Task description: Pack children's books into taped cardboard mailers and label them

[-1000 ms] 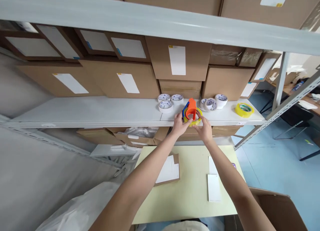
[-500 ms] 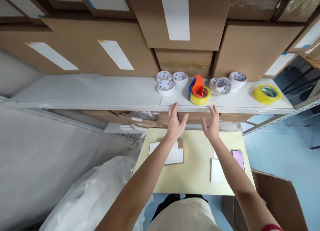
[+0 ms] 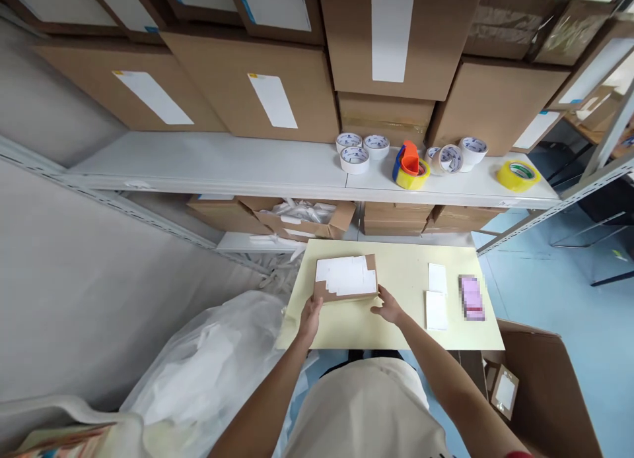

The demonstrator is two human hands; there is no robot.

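Observation:
A flat brown cardboard parcel (image 3: 345, 278) with white labels on top lies on the pale yellow table (image 3: 396, 326). My left hand (image 3: 311, 313) grips its near left corner, and my right hand (image 3: 389, 307) holds its near right corner with curled fingers. An orange and blue tape dispenser (image 3: 409, 164) with a yellow roll rests on the white shelf (image 3: 222, 164) beyond, untouched.
Several white tape rolls (image 3: 354, 158) and a yellow roll (image 3: 518, 175) sit on the shelf before stacked cardboard boxes. White slips (image 3: 436, 309) and a pink phone (image 3: 471, 297) lie on the table's right. A white plastic bag (image 3: 208, 372) is left; an open carton (image 3: 545, 392) right.
My hands left the tape dispenser on the shelf, drew back toward me and came down onto the parcel on the table. The view tilted down.

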